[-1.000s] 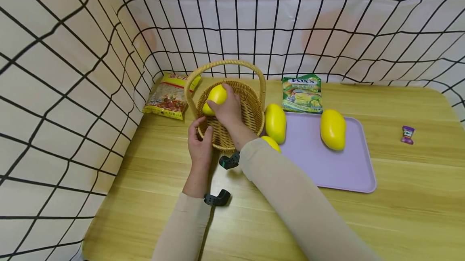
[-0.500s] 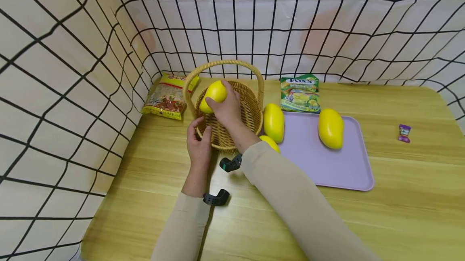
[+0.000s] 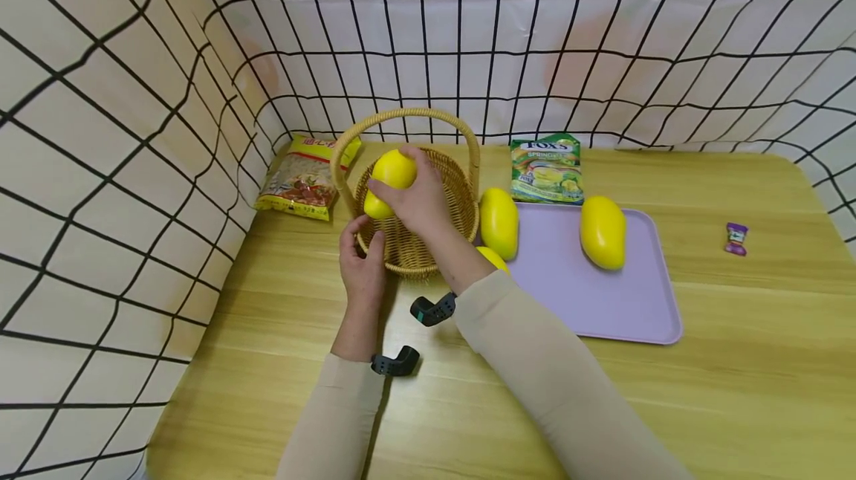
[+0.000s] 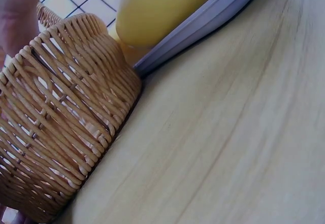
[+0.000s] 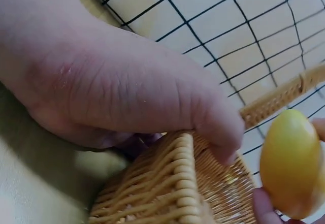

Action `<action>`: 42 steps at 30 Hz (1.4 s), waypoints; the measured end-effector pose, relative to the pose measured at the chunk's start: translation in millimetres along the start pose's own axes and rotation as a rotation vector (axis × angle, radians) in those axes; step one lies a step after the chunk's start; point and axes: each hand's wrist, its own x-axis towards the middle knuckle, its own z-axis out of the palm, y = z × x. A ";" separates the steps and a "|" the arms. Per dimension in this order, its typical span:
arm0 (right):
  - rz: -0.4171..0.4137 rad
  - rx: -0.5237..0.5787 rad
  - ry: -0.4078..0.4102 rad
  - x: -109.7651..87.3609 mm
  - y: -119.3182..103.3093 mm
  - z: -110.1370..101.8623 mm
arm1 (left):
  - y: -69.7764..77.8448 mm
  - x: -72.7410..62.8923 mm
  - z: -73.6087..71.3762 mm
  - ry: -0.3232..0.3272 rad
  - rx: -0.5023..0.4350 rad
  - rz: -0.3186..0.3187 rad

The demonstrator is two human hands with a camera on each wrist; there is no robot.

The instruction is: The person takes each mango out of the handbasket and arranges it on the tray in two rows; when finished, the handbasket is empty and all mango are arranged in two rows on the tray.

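Note:
My right hand (image 3: pixel 424 201) holds a yellow mango (image 3: pixel 393 177), thumb on its near side, over the left part of a round wicker basket (image 3: pixel 461 194) and under the arched handle. In the right wrist view the mango (image 5: pixel 290 163) shows beside the basket's wall, with fingertips at its edges. My left hand (image 3: pixel 362 264) grips the basket's near left rim. Its thumb hooks over the rim in the right wrist view, with the other fingers mostly hidden. Right of the basket is a second mango (image 3: pixel 498 224), and another mango (image 3: pixel 493 257) is partly covered by my right forearm.
A lilac tray (image 3: pixel 568 302) lies right of the basket, with a mango (image 3: pixel 603 232) on it. Behind it is a green Fox's packet (image 3: pixel 547 169). A yellow food bag (image 3: pixel 301 179) lies left of the basket. A small purple wrapped sweet (image 3: pixel 736 238) lies far right. Gridded walls stand behind and left.
My right hand has raised the mango a little from the basket and tilted it, and the right wrist has drawn back slightly. The left hand stays on the rim. The head view has shifted slightly.

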 end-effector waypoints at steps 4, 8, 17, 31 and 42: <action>-0.034 -0.087 -0.063 -12.4 -8.5 -7.9 | 0.6 -0.3 -1.0 -0.006 -0.002 -0.003; -0.093 -0.180 -0.142 -25.2 -13.1 -21.6 | -0.4 0.3 -0.3 -0.011 -0.003 0.007; -0.198 -0.351 -0.265 -49.3 -12.1 -58.7 | 0.1 -0.5 -0.5 -0.025 -0.020 -0.002; -0.229 -0.424 -0.303 -77.4 -0.1 -106.9 | -0.4 -0.4 0.5 -0.014 -0.036 0.014; -0.247 -0.324 -0.268 -85.2 29.8 -147.5 | 0.6 0.2 0.0 -0.020 -0.025 0.013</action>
